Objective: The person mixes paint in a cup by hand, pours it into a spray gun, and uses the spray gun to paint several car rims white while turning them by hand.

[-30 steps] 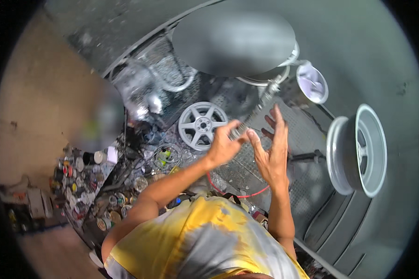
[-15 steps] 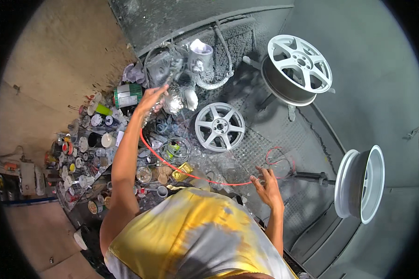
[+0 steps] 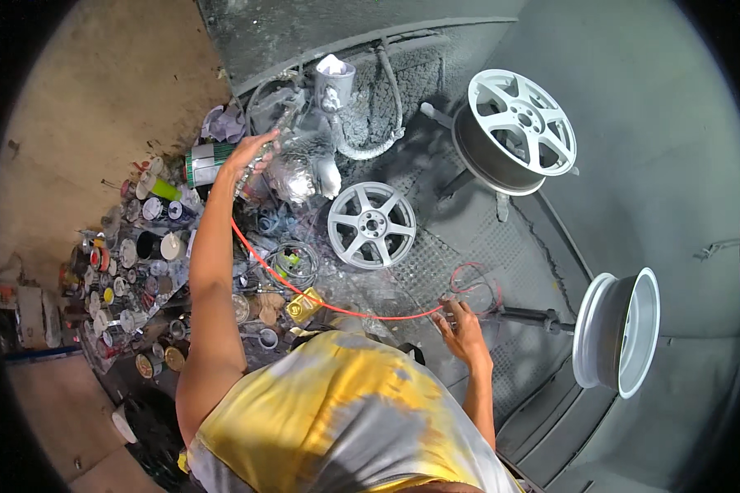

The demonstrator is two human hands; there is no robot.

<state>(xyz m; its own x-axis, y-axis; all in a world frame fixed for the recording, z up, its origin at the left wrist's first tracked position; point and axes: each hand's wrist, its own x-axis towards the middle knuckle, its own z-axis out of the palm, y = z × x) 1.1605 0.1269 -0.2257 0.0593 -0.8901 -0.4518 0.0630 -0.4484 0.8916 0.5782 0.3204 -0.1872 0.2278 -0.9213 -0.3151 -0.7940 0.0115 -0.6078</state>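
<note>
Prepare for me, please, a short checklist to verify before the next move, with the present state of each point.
1. Left hand has a grip on the spray gun: ok.
2. Right hand grips the red hose: cannot tell; they meet in view.
3. Red hose without loops: not ok; it curls beyond the right hand.
4. Red hose clear of the middle wheel: ok.
5. Fill level in the grey cup: cannot tell.

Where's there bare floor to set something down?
The floor grating between the middle wheel and the red hose's loop looks bare. It's crowded at far left, with cans and cups packed together.
</note>
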